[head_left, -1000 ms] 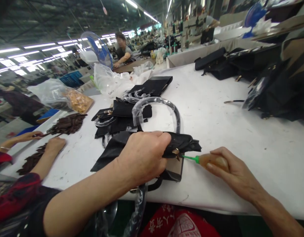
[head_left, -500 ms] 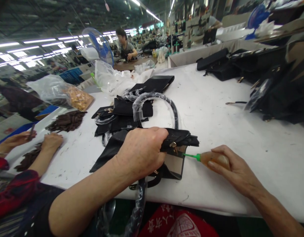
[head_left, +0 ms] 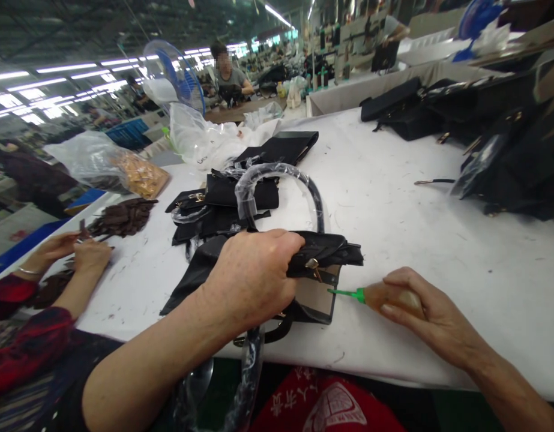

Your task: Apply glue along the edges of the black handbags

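Note:
My left hand [head_left: 258,273] is closed on the folded upper part of a black handbag [head_left: 328,249], with its fingers wrapped around the material. A plastic-wrapped handle [head_left: 281,171] arches up behind that hand, and another wrapped handle [head_left: 252,372] hangs over the table's front edge. Below the fold, the bag's beige inner panel [head_left: 315,297] shows. My right hand [head_left: 432,318] grips a glue bottle [head_left: 391,298], amber in colour, with a thin green nozzle [head_left: 346,293]. The nozzle's tip lies over the panel's right edge; whether it touches, I cannot tell.
Black bag pieces [head_left: 240,195] lie behind the bag, and more black bags [head_left: 502,150] are heaped at the right. On the left, a co-worker's hands [head_left: 90,255] handle brown strips [head_left: 123,216]. A plastic bag of tan pieces [head_left: 139,171] sits beyond them on the white table [head_left: 376,198].
The nozzle tip has shifted slightly left and down along the panel's edge. My left hand keeps its hold on the handbag. The co-worker's hands have come closer together.

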The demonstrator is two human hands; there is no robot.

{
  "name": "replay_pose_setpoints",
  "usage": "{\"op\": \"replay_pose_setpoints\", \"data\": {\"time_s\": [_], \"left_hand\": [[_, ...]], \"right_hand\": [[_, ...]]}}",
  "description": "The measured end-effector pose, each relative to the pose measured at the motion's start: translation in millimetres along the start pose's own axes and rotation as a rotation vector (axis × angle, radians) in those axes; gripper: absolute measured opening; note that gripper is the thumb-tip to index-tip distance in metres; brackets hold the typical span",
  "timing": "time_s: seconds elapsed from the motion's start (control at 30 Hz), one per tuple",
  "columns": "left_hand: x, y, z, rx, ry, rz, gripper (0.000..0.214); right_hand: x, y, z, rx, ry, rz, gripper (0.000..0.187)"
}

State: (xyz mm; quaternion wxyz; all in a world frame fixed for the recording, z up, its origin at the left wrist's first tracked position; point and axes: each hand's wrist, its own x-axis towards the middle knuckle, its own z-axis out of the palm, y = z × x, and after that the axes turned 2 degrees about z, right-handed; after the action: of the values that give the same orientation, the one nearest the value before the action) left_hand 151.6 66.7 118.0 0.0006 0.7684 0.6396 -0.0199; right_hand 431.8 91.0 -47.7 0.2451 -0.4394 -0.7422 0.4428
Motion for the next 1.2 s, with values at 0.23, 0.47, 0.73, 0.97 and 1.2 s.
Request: {"op": "replay_pose_setpoints", "data": {"time_s": [0.23,0.47,0.73,0.97,1.2], "left_hand": [[-5,-6,-1.1,-0.022,-0.014,0.015,0.035],[-8,-1,-3.0,-0.028,-0.047,-0.002,0.039],[-22,0,-3.4,-0.069,-0.002,0.072,0.031],[-36,2,-2.9,-0.174,0.085,0.164,0.031],[-41,-2,-2.1,-0.234,0.101,0.175,0.03]], "right_hand": [[-6,5,2,0.058,-0.081,0.025,0.023],[-10,8,5,0.071,-0.097,0.015,0.022],[-15,5,5,0.101,-0.099,0.109,0.027],[-17,-1,8,0.063,0.01,0.131,0.029],[-12,-1,3,0.019,-0.051,0.01,0.021]]}}
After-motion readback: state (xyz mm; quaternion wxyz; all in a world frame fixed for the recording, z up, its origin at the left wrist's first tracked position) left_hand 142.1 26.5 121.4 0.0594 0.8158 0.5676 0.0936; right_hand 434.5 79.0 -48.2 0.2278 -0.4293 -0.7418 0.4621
